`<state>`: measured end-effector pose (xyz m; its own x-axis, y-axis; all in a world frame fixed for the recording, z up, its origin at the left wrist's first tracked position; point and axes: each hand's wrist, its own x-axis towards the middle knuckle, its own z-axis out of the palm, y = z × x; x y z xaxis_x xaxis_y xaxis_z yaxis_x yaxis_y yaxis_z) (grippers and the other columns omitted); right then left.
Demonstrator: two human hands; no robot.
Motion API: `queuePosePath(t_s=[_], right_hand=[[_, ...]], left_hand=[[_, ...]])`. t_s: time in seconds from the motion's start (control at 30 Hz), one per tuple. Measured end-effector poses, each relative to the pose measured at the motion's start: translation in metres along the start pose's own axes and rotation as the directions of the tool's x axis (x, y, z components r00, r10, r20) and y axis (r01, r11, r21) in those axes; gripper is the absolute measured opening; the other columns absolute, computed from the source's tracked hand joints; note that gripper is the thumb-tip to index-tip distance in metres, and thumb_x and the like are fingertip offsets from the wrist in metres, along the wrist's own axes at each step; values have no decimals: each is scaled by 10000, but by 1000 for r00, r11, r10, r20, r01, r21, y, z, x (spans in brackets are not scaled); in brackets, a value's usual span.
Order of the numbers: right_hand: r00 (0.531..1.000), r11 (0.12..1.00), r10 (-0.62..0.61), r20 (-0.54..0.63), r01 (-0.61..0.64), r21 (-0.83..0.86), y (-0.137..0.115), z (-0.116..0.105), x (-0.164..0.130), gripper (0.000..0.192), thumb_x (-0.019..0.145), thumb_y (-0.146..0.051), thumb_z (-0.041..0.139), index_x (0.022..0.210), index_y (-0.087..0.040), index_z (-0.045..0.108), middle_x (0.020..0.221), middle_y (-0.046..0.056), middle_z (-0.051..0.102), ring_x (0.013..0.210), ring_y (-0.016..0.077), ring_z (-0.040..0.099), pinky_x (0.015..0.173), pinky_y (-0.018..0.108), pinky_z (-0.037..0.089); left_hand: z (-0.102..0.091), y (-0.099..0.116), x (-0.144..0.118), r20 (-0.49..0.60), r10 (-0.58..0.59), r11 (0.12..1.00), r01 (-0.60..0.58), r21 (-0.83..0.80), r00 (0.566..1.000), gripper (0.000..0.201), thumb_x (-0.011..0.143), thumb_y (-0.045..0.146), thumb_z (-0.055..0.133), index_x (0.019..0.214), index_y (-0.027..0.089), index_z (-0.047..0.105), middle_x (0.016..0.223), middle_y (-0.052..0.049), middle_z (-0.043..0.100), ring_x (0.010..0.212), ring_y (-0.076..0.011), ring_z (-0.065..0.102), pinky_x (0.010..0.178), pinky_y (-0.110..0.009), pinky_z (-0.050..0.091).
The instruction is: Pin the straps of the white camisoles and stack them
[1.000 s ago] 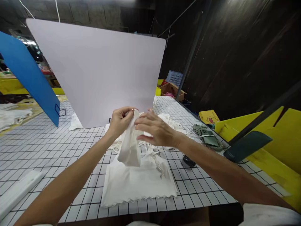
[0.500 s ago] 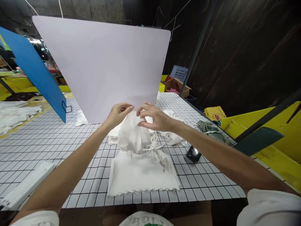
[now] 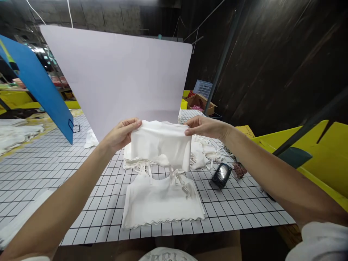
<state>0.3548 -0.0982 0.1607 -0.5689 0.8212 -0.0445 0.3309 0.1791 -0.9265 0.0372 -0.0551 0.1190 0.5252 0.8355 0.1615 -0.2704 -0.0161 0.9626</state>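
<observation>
- The left hand is pinching the left top corner of a white garment, its grip clamped on the cloth.
- The right hand is gripping the right top corner the same way.
- The garment is hanging spread above a flat stack of white tops on the checked table.
- A dark object is lying just right of the stack.

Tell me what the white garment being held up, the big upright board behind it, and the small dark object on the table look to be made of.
White garment: soft, matte knit fabric, probably cotton; it drapes and folds between the left hand and right hand.
Upright board: smooth, matte, pale sheet, likely plastic; flat with rounded corners.
Small dark object: glossy, reflective, perhaps plastic; unclear.
</observation>
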Motion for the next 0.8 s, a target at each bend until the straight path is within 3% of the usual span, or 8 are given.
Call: queuePosePath(t_s=[0.1,0.2,0.3,0.37,0.5,0.67,0.8], right_hand=[[994,994,-94,-62,96,41,-3,8,1,387,742,-478,830,734,-126,670,673,-22,594,627,71,518,586,207,409],[986,991,-129,-110,131,19,-10,25,14,407,705,-486,853,739,-129,660,665,-26,589,605,69,505,535,198,368],[983,994,-106,-153,109,13,-14,29,20,421,626,-466,898,735,-132,667,676,-22,613,611,78,532,524,196,373],[992,1000,-19,-121,21,10,-11,19,14,427,582,-442,920,752,-127,687,688,-16,636,616,88,557,531,200,392],[989,992,130,-65,-129,14,2,-6,-13,440,569,-443,919,773,-114,710,726,6,671,641,107,590,554,213,421],[990,997,64,-122,-60,39,8,-12,-27,408,628,-442,891,823,-121,730,752,5,662,677,101,579,591,215,428],[984,998,30,-177,-19,64,8,-10,-25,392,658,-455,874,812,-129,721,748,7,646,658,102,549,576,226,419]], left_hand=[[1,-6,4,84,-82,997,81,19,993,259,766,375,845,861,159,738,795,-48,712,668,-137,642,604,-230,528],[25,-21,12,254,-126,992,113,64,959,455,785,494,809,1074,150,737,1004,-117,741,868,-202,694,743,-286,564],[45,-23,17,326,-108,992,81,94,939,410,786,481,814,955,112,760,893,-103,745,802,-172,682,756,-266,543],[43,-15,16,265,-63,996,43,81,962,324,788,426,825,841,113,759,788,-71,732,705,-146,661,700,-249,533],[20,6,7,105,10,999,-14,37,994,312,720,372,878,676,115,706,647,-29,666,592,-118,610,595,-221,518],[9,13,-1,59,-31,999,28,43,998,350,694,367,880,606,127,642,549,5,564,484,-86,518,478,-195,463],[5,16,0,-56,-52,995,57,85,997,330,678,396,868,660,142,657,559,3,578,470,-97,519,420,-189,426]])
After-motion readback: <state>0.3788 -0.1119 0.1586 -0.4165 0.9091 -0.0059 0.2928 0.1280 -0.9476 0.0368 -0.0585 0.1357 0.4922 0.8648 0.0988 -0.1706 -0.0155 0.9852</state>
